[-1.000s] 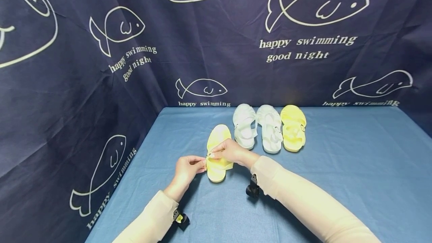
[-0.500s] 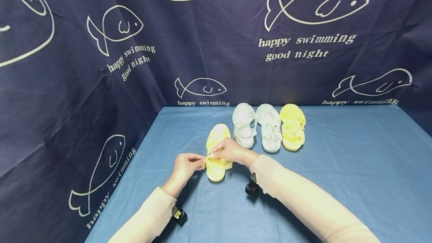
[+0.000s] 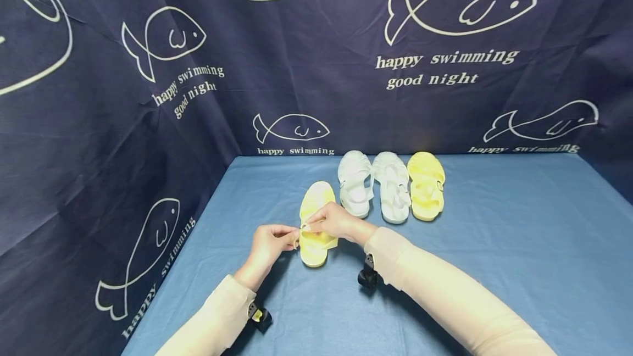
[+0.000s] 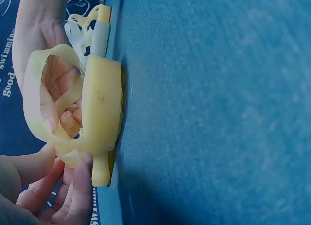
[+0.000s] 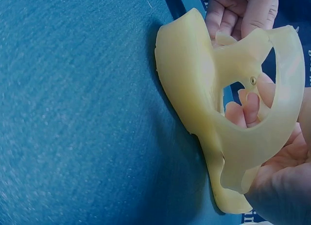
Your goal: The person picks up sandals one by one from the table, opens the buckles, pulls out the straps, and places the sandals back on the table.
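A yellow sandal (image 3: 314, 254) stands upright on the blue cloth, toe toward the back. At its left side my left hand (image 3: 267, 242) pinches the end of the strap (image 4: 73, 158) between thumb and fingers. Reaching over the sandal from the right, my right hand (image 3: 338, 220) grips the strap close to my left fingertips. In the right wrist view, a small metal stud (image 5: 253, 80) shows on the strap beside my right fingertips, which reach through the strap opening. Part of the sandal's middle is hidden under my right hand in the head view.
Behind and right stand a white sandal (image 3: 355, 169), a second white sandal (image 3: 394, 210) and another yellow sandal (image 3: 426, 166) in a row. A dark blue curtain (image 3: 306, 59) with fish drawings hangs at the back and left of the blue-covered table (image 3: 470, 246).
Both hands stay at the sandal's strap, with only slight finger movement. The whole head view has shifted a little, so everything appears slightly further left.
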### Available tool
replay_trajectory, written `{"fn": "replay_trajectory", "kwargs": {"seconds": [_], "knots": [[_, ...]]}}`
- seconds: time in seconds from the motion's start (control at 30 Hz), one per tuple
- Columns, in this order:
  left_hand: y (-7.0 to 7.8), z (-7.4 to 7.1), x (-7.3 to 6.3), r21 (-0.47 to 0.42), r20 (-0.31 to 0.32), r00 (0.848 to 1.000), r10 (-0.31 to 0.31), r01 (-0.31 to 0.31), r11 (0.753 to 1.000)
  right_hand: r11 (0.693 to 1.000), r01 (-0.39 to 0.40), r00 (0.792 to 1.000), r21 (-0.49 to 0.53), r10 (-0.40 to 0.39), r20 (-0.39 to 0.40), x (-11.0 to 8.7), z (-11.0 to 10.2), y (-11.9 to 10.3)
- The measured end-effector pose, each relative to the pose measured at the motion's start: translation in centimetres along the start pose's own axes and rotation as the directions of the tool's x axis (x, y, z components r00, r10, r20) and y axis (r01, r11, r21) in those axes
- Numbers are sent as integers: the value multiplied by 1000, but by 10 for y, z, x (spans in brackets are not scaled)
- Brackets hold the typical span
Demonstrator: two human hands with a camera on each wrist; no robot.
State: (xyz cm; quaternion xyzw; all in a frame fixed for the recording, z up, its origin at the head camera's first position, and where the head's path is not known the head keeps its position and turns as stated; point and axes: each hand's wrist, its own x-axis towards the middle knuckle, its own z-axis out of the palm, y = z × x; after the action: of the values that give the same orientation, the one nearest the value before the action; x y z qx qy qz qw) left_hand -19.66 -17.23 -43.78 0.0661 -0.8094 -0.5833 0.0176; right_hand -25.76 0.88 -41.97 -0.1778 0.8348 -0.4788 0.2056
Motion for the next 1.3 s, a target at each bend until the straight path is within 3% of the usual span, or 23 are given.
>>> {"fn": "replay_trajectory", "kwargs": {"seconds": [0.17,0.43,0.87,1.3], "knots": [[0,1,0,17,-23,1000,15,-14,1000,1000,10,1000,5,-10,3,-1,0,-2],[3,4,1,23,-33,999,-12,13,1000,1000,-1,1000,16,1,8,0,0,1],[4,11,3,5,-88,996,12,-11,1000,999,-3,1000,38,1,31,-1,-1,1],[6,11,4,-11,-92,996,-7,6,1000,1000,-2,999,9,1,36,1,-2,-1]]}}
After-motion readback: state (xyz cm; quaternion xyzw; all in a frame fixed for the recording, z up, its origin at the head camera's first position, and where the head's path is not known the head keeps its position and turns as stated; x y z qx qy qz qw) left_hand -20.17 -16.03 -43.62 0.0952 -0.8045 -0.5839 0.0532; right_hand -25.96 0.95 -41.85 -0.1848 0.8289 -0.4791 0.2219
